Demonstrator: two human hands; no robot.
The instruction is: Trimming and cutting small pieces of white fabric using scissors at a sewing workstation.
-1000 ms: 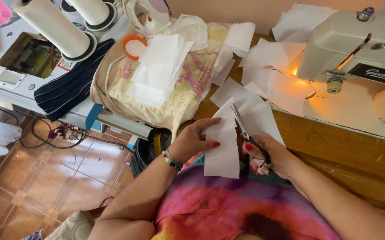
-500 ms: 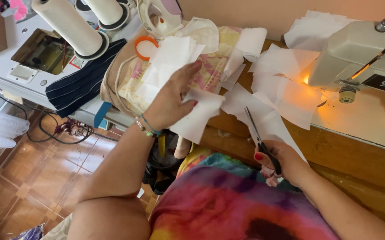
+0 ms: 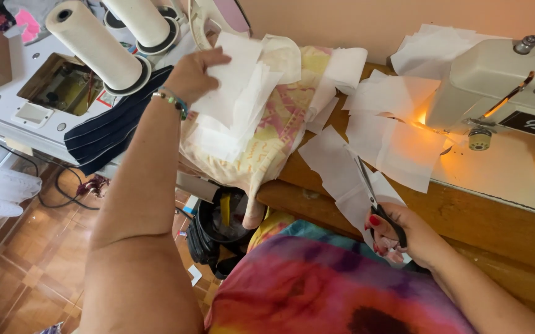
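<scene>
Wooden table [image 3: 496, 222] runs along the right, with a sewing machine [image 3: 502, 80] at its far edge. Our left hand [image 3: 196, 74] pinches one white fabric piece [image 3: 233, 77], laying it on the stack [image 3: 230, 133] at the far left so cut pieces gather. Our right hand [image 3: 403, 238] grips one pair of scissors [image 3: 375, 201], blades nearly closed, resting near loose pieces. Two thread cones [image 3: 97, 46] stand far left.
</scene>
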